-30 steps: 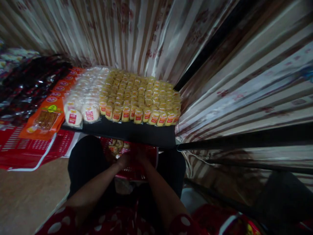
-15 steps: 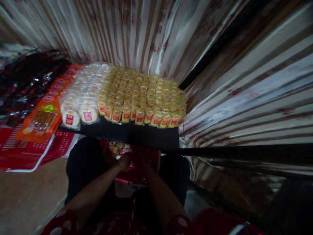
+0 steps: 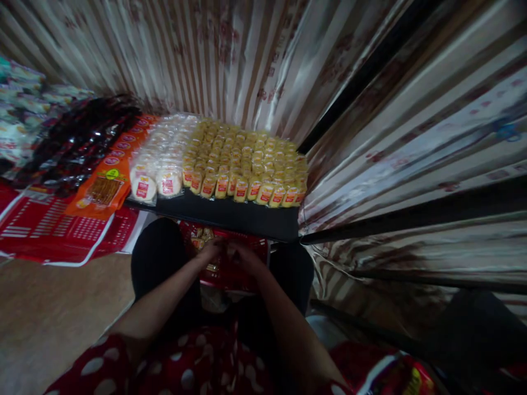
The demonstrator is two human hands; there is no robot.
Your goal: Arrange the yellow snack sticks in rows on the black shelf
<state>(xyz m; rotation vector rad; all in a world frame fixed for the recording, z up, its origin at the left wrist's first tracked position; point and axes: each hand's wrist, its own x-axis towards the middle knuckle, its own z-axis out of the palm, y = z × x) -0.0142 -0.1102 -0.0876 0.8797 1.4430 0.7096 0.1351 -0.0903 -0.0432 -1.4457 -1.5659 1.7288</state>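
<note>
Between my knees stands a red plastic basket (image 3: 251,278), with small wrapped snack packs (image 3: 200,237) in its left part. My left hand (image 3: 212,249) reaches into the basket beside those packs. Close against it, my right hand (image 3: 236,252) is over the basket's middle. Both hands look bent inward, nearly touching. Dim light and blur hide the fingers, so what they hold, if anything, does not show. Just beyond, on a black shelf (image 3: 230,215), stand rows of yellow-wrapped cakes (image 3: 247,164) and two rows of round white crackers (image 3: 142,187).
Left of the crackers lie orange snack packets (image 3: 102,186), dark shiny packets (image 3: 78,142) and white-wrapped packs (image 3: 20,115). A red basket (image 3: 53,225) with a white handle is at the left. Striped curtain (image 3: 197,60) hangs behind, with black frame bars (image 3: 362,222) at the right.
My hands have come closer together over the basket, the right one moving up and left into clearer view. The whole view has shifted a little, showing more at the left.
</note>
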